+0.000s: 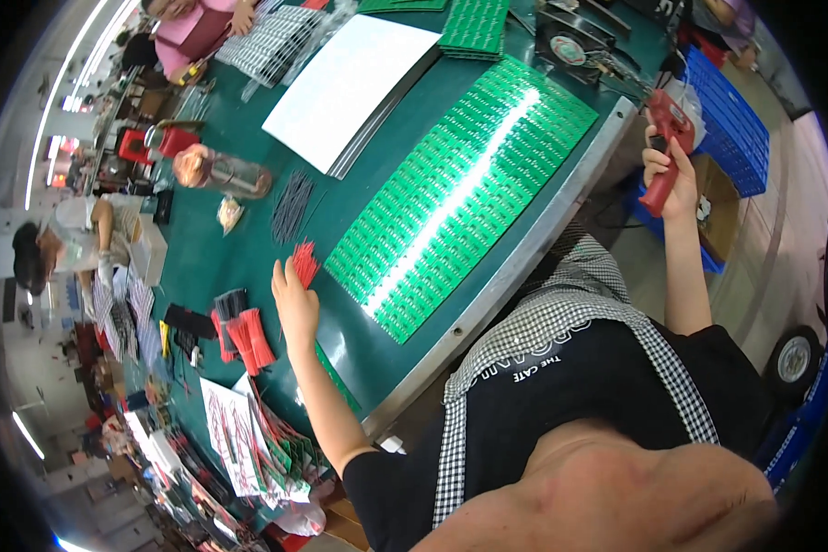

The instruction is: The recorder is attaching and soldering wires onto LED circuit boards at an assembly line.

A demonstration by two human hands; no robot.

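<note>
My left hand (294,301) reaches over the table with its fingers stretched out and apart, at a small bundle of short red wires (304,262). Whether a fingertip touches a wire is hard to make out. Raised past the table's right edge, my right hand (678,181) is closed around the grip of a red pistol-shaped soldering gun (669,120). Between the hands lies a large sheet of green circuit boards (451,202) in rows, with a bright streak of glare. Dark grey wires (292,204) are spread just beyond the red ones.
A white stack of sheets (354,83) and more green boards (474,28) lie farther back. A clear jar (239,177) stands at left. Red wire bundles (248,338) and wired boards (267,442) lie near left. The metal table edge (515,276) runs before me; a blue crate (727,120) stands right.
</note>
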